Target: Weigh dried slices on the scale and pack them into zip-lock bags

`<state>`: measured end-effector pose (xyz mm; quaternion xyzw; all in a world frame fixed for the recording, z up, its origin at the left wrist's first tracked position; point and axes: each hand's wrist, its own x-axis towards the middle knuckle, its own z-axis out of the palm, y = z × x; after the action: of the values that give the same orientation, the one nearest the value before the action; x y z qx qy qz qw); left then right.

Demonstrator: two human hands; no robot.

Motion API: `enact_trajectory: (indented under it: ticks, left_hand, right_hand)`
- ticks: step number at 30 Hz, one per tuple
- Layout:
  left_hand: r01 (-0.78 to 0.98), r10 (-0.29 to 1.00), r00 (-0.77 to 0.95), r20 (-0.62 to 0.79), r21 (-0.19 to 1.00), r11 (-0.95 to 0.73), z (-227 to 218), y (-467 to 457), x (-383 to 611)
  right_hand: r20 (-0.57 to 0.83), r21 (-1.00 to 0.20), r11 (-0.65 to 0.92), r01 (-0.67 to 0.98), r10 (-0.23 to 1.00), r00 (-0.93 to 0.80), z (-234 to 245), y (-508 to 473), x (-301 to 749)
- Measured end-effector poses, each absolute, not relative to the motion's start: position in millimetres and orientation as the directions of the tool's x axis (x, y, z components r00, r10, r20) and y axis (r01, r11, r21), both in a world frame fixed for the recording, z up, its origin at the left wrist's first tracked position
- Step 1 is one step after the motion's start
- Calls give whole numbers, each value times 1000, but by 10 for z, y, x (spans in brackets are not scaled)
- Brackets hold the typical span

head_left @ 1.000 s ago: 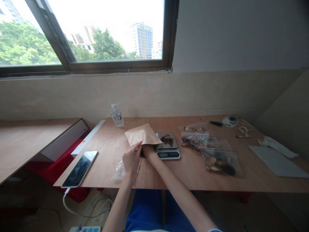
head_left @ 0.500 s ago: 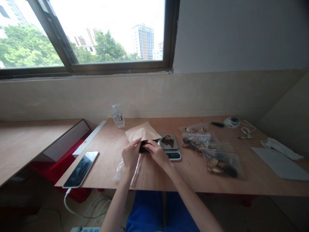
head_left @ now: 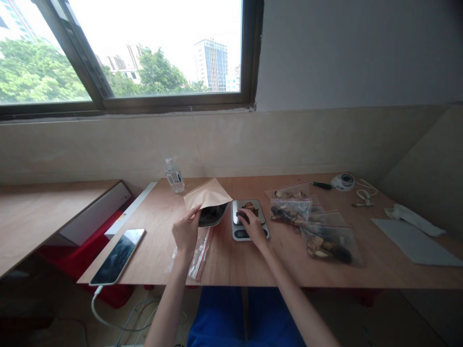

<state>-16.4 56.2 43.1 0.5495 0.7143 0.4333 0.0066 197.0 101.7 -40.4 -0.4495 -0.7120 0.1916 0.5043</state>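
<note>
My left hand (head_left: 186, 231) grips the edge of a brown paper pouch (head_left: 207, 193), whose mouth gapes toward me and shows a dark interior. To its right, my right hand (head_left: 253, 227) is over a white digital kitchen scale (head_left: 239, 234), fingers pinched on a dark dried piece (head_left: 243, 217). Brown dried slices (head_left: 252, 207) lie on the scale's metal plate, partly hidden by that hand. The scale's display is too dim to read. Below the pouch lie clear zip bags (head_left: 198, 258).
Several zip bags of dried pieces (head_left: 327, 243) lie right of the scale. Behind them are a screwdriver (head_left: 321, 185) and a white dome camera (head_left: 343, 181). A water bottle (head_left: 175, 177) stands at the back left, and a phone (head_left: 117, 258) on a cable lies front left.
My right hand has left the pouch's mouth and moved right to above the scale, with a dark piece in its fingers. My left hand still holds the pouch, its opening now more visible.
</note>
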Motion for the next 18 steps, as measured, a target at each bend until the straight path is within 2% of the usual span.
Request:
enact_trajectory:
  ticks: [5,12,18]
  left_hand:
    - [799,797,-384,466,601,34,443,555,-162]
    - [789,805,-380,456,614,24,433,554,-156]
    - [784,808,-370,459,621,6,418,552,-134]
  right_hand:
    - [574,-629,557,543,803,-159,-436,1098,1996]
    - [607,-561,516,647,788,-103,-336,1114,2252]
    - [551,-422,466,778,813,-188,-337,1173,2428]
